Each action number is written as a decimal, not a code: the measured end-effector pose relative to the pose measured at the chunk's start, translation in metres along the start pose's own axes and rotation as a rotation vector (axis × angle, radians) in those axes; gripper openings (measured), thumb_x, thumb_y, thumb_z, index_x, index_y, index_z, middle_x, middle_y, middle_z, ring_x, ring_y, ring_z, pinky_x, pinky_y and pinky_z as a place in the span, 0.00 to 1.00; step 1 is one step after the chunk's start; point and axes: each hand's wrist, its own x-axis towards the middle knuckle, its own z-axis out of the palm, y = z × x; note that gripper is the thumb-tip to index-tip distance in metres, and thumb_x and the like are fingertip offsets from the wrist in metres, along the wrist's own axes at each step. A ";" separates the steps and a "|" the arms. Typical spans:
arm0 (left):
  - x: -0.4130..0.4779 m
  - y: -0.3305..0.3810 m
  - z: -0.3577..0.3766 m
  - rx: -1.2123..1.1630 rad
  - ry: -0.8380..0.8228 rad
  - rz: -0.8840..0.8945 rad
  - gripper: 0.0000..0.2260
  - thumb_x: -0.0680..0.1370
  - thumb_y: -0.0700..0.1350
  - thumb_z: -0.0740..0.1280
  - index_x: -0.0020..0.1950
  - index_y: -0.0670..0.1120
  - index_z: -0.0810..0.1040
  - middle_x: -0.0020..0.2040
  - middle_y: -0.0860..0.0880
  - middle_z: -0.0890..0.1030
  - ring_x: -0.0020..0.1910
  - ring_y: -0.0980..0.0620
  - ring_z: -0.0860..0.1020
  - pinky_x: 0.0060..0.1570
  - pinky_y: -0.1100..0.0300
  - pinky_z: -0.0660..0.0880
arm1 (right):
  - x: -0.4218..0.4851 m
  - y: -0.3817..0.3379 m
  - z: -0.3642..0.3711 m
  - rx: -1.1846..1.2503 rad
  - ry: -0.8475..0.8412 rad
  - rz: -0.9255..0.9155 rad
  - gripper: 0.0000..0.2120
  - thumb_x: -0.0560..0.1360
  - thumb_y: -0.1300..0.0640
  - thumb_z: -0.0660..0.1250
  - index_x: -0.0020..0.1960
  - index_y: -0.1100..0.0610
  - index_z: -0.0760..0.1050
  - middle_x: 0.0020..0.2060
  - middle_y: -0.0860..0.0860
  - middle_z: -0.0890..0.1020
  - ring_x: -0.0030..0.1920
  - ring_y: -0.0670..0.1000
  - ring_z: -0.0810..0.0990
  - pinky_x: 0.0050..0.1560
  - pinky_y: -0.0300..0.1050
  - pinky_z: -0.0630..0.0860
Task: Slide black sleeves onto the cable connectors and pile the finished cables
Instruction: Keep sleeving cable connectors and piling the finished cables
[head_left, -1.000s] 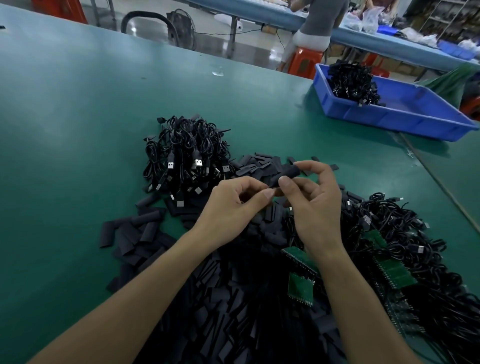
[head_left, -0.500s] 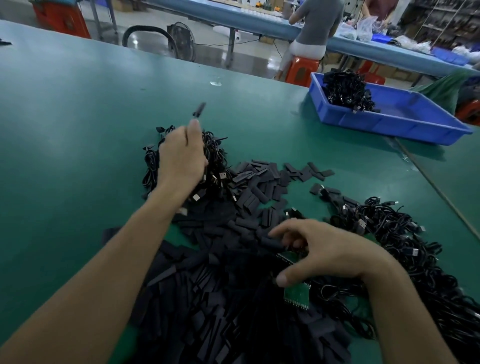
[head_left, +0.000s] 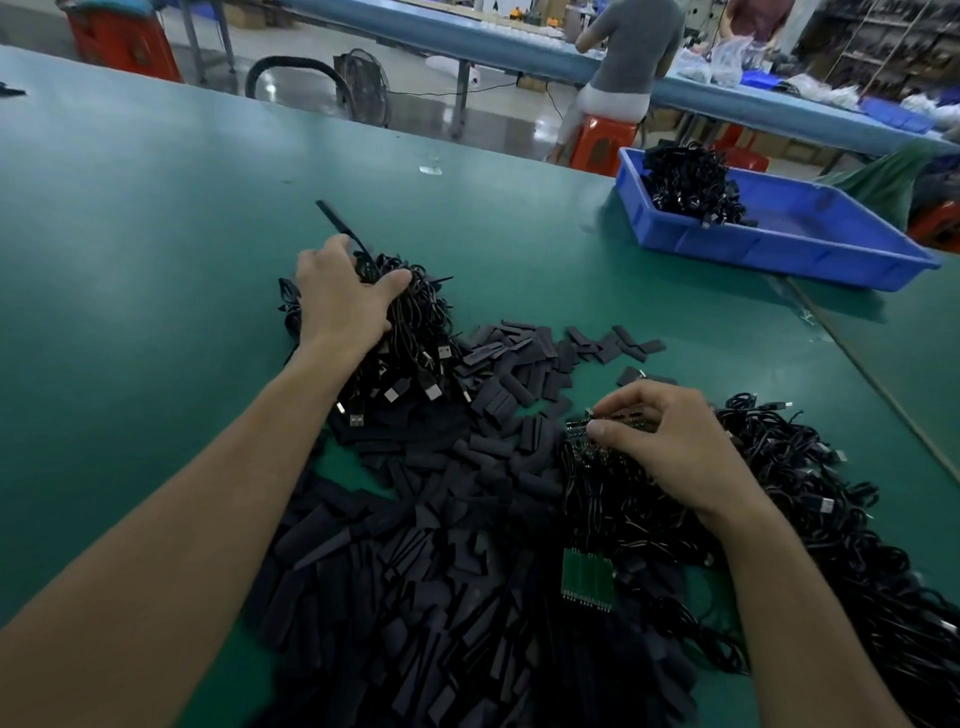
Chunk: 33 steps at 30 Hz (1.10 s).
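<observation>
Left hand (head_left: 343, 304) lowered onto finished pile (head_left: 418, 332), grip hidden | sleeved end (head_left: 337, 223) slants away-left | right hand (head_left: 670, 447) pinches cable board (head_left: 615, 417)

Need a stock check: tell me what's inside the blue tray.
Black cables sit heaped in the blue tray, far-left corner; bare floor shows beside them. The near wall hides a floor strip.

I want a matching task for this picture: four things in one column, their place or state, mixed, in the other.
1 left hand
2 right hand
3 blue bin
4 orange stool

a contains a heap of cables
b under a seated person
c pinches a cable end
d grips a sleeved cable over the pile

Pairs: 1-d, 2-c, 3-a, 4-b
</observation>
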 end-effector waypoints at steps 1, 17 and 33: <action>-0.001 -0.001 0.000 -0.004 0.019 0.037 0.30 0.76 0.48 0.75 0.74 0.41 0.68 0.58 0.45 0.77 0.30 0.52 0.82 0.29 0.66 0.78 | 0.000 0.004 0.002 0.023 -0.009 0.021 0.05 0.73 0.52 0.76 0.45 0.47 0.81 0.50 0.42 0.82 0.50 0.34 0.77 0.52 0.38 0.69; -0.069 0.035 0.023 -0.082 -0.165 0.502 0.05 0.78 0.48 0.72 0.47 0.47 0.82 0.41 0.53 0.83 0.36 0.61 0.78 0.40 0.72 0.72 | 0.003 0.018 0.008 0.362 -0.066 0.063 0.04 0.76 0.56 0.72 0.44 0.51 0.78 0.43 0.48 0.83 0.42 0.35 0.79 0.48 0.34 0.71; -0.146 0.033 0.072 -0.717 -0.879 -0.125 0.05 0.78 0.40 0.72 0.42 0.44 0.80 0.35 0.52 0.81 0.34 0.56 0.78 0.39 0.64 0.78 | -0.007 0.017 0.007 0.778 -0.131 0.090 0.02 0.71 0.55 0.72 0.41 0.50 0.83 0.38 0.56 0.85 0.37 0.51 0.84 0.38 0.42 0.81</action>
